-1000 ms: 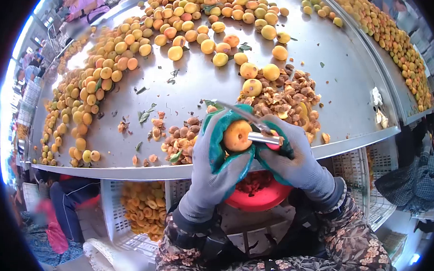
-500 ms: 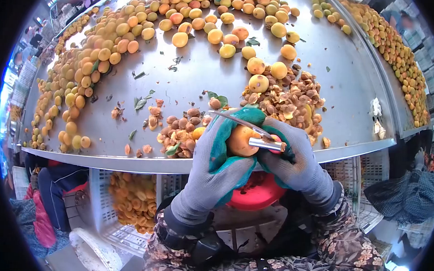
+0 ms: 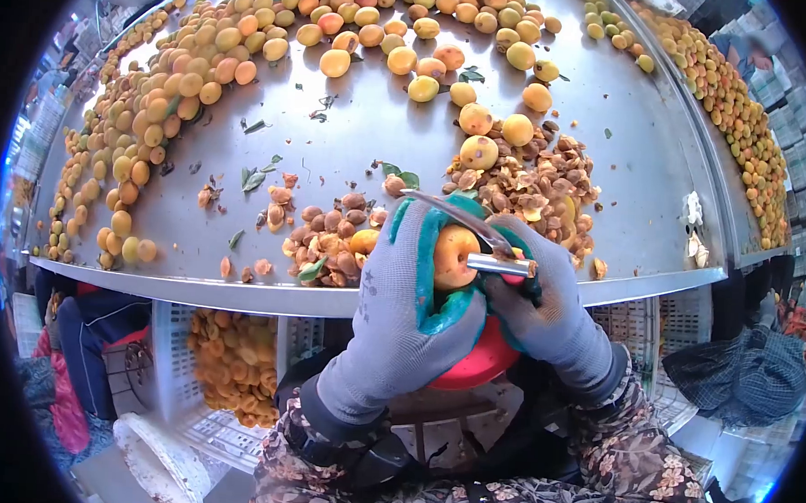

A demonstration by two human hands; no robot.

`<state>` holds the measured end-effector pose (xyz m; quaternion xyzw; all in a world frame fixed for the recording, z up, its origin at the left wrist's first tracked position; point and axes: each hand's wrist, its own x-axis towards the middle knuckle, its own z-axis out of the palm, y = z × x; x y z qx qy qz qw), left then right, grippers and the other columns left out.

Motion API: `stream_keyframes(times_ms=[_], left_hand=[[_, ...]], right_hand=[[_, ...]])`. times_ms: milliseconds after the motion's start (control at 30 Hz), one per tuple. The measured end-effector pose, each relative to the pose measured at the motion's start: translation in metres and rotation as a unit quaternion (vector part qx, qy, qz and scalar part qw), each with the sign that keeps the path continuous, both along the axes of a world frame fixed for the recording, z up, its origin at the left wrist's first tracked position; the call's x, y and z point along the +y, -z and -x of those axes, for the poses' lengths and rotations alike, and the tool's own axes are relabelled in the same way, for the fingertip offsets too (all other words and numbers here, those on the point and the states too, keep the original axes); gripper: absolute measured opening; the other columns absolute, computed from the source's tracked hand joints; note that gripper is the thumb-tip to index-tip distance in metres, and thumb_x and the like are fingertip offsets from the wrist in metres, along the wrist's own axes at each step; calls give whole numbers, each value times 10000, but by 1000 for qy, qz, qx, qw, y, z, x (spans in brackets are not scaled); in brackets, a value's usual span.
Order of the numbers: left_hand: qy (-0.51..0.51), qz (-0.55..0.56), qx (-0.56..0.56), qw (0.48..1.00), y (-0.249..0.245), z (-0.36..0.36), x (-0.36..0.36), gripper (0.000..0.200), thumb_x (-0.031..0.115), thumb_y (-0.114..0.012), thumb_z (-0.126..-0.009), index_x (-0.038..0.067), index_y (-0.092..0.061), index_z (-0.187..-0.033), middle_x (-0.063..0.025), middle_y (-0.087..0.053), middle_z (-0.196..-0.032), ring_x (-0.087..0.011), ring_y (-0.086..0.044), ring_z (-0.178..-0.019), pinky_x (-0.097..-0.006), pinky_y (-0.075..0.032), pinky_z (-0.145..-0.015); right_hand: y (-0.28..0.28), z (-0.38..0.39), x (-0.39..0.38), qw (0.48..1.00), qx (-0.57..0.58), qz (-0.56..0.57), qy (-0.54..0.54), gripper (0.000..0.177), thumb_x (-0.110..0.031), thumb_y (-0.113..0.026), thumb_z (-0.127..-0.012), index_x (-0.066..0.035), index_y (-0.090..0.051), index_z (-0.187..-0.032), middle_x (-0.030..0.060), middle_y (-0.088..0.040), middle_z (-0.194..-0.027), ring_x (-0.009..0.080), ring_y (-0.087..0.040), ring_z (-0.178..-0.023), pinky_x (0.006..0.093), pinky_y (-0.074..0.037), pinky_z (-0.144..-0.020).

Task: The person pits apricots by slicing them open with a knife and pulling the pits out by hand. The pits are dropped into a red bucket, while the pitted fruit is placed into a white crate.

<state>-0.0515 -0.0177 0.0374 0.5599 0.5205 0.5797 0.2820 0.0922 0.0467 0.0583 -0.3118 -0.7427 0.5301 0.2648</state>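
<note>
Steel table [image 3: 335, 163], pits [image 3: 550, 168] about; L hand [image 3: 391, 318] fingers clamped round apricot [image 3: 454, 258] near table edge; R hand [image 3: 558, 303] fingers closed on tube [image 3: 499, 266], blade [image 3: 463, 215] w/ it; apricot's dimple just turned into view, facing tube, so prob. better lined up.

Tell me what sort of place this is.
Probably a fruit-processing workshop: loose apricots lie spread over a big metal table, a heap of pits sits near its front edge, and a white plastic crate of what looks like opened fruit stands below.
</note>
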Motion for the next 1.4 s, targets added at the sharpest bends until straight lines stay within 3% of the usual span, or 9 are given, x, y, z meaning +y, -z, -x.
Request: stream_keyframes(times_ms=[67, 167, 433, 467, 533, 567, 667, 833, 1400], left_hand=[[-24, -14, 44, 999, 2, -3, -1, 511, 9, -597, -648, -5, -464, -1141, -218, -520, -1034, -391, -531, -929, -415, -428, -842], [-76, -8, 127, 989, -3, -7, 1, 470, -10, -578, -662, -4, -479, -1122, -177, -530, -967, -329, -547, -889, -383, -439, -798], [-248, 66, 181, 949, 6, -12, 18, 383, -10, -595, -676, 9, -521, -1051, -133, -560, -968, -240, -566, -862, -332, -459, -757], [-242, 62, 188, 950, 8, -11, 17, 383, -10, -595, -676, 9, -521, -1051, -133, -560, -968, -240, -566, -862, -332, -459, -757], [-119, 40, -41, 991, 9, -4, 13, 479, 13, -601, -683, 5, -467, -1143, -155, -513, -1030, -273, -553, -921, -363, -444, -794], [-67, 59, -161, 983, 5, -1, 7, 479, -39, -584, -682, 2, -487, -1150, -100, -540, -1053, -171, -537, -965, -291, -442, -846], [67, 80, -351, 930, -13, 5, 0, 516, -79, -573, -672, -1, -478, -1173, -95, -533, -1112, -144, -520, -1023, -267, -457, -859], [194, 68, -377, 903, 1, 16, 0, 625, 6, -609, -652, -16, -450, -1256, -140, -548, -1167, -197, -549, -1053, -295, -505, -827], [201, 94, -334, 916, -3, 13, -1, 505, -6, -580, -690, -35, -515, -1191, -110, -559, -1160, -157, -538, -1052, -276, -464, -876]], right_hand=[[8, 3, 0, 988, 2, -151, 17, 225, 11, -543, -742, 6, -499, -963, 190, -547, -811, 387, -566, -771, 395, -448, -649], [9, 5, 0, 984, -54, -171, 19, 251, -29, -567, -750, -13, -486, -987, 196, -531, -825, 419, -544, -780, 431, -449, -649], [22, 21, 15, 892, -203, -385, 125, 278, -152, -580, -781, -58, -460, -1014, 143, -515, -880, 320, -604, -671, 405, -484, -531], [22, 19, 20, 892, -199, -383, 133, 278, -152, -580, -781, -58, -460, -1014, 143, -515, -880, 320, -604, -671, 405, -484, -531], [24, 10, 32, 844, -255, -424, 204, 271, -123, -584, -775, -59, -459, -1007, 141, -511, -854, 319, -607, -655, 405, -494, -544], [21, 2, 36, 855, -194, -415, 242, 271, -71, -589, -758, -44, -488, -1008, 147, -527, -848, 317, -615, -692, 408, -496, -582], [24, -20, 47, 895, -59, -389, 212, 284, -38, -626, -724, -25, -535, -993, 151, -558, -835, 307, -615, -717, 401, -488, -628], [16, -37, 45, 975, -59, -213, -4, 343, -27, -679, -639, -18, -595, -971, 143, -601, -840, 300, -615, -794, 338, -485, -678], [24, -45, 42, 959, -115, -252, -51, 336, -72, -689, -640, -31, -602, -962, 115, -594, -782, 301, -596, -711, 336, -466, -642]])
